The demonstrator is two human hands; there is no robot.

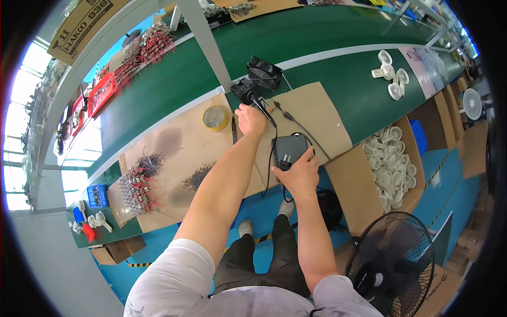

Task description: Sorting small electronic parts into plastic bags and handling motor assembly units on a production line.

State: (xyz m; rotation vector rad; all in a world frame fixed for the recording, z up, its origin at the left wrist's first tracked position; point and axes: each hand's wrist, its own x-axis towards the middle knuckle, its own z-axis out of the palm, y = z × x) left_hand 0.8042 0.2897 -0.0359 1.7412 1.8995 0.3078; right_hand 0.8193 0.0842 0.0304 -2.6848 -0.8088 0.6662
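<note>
Presently, dk-grey soldering-station unit (293,143) is spanned by R hand (301,171), fingers half spread; L hand (249,119) is part-curled at black iron handle (257,102); firm grip can't be told for either. Unit's topped by black plug (285,162); black cooling fan (265,74) is seen beyond, bare cardboard sheet (323,116) to R, bench (346,84) edge just nearer.

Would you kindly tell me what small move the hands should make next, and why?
Perhaps the right hand should shift the black plug clear of the grey box: the plug shows against the box, close to that hand's fingers, while the left hand is over by the black handle. Whether the plug is already gripped is unclear.
</note>
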